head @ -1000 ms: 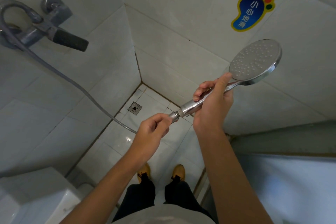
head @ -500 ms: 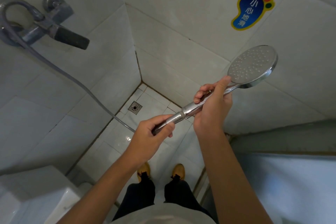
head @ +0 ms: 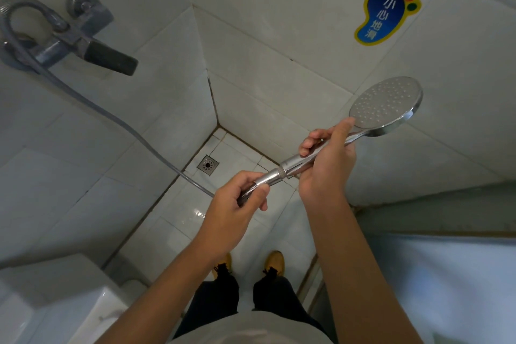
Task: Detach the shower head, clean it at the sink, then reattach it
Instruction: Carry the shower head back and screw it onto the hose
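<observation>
Between both grips [head: 325,165] lies shower head [head: 384,105].

The floor [head: 195,212] is laid with white glossy tiles and dark grout lines. A square metal drain [head: 207,165] is set into it near the wall corner. Two tan shoes [head: 275,263] stand on the tiles, side by side.

This is a small tiled bathroom shower corner, shown by the white wall tiles [head: 279,70], the floor drain [head: 207,165], the wall-mounted mixer tap [head: 75,39] with its hose [head: 125,123], the foot-shaped slip-warning sticker [head: 386,4] and a white ceramic fixture [head: 55,307] at lower left.
</observation>
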The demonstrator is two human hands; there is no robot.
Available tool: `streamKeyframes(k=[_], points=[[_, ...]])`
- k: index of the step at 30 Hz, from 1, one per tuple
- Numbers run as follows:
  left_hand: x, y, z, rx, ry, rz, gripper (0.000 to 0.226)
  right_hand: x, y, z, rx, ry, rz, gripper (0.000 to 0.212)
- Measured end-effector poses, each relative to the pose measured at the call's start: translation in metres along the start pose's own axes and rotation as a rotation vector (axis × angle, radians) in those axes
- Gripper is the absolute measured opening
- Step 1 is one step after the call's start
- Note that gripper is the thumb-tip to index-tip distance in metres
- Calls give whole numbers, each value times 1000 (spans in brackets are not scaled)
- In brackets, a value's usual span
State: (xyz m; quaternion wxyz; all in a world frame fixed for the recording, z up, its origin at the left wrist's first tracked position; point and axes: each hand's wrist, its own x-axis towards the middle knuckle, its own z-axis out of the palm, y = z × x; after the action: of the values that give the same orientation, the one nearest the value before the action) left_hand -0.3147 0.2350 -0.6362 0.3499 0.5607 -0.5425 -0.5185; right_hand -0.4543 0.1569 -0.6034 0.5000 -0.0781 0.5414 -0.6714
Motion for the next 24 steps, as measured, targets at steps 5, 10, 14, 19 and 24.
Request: streamKeyframes(k=[5,10,14,19,24], points=[[-2,0,5,60,34,4,40,-1,1,1,9,1,-3,38],[0,0,5,52,16,24,26,0,3,2,11,10,13,38],[2,2,5,74,63,79,17,1,4,4,22,10,22,38],[5,0,4,105,96,44,46,1,7,6,27,13,43,40],[3,-1,2,147,50,43,41,2,8,6,30,24,52,39]])
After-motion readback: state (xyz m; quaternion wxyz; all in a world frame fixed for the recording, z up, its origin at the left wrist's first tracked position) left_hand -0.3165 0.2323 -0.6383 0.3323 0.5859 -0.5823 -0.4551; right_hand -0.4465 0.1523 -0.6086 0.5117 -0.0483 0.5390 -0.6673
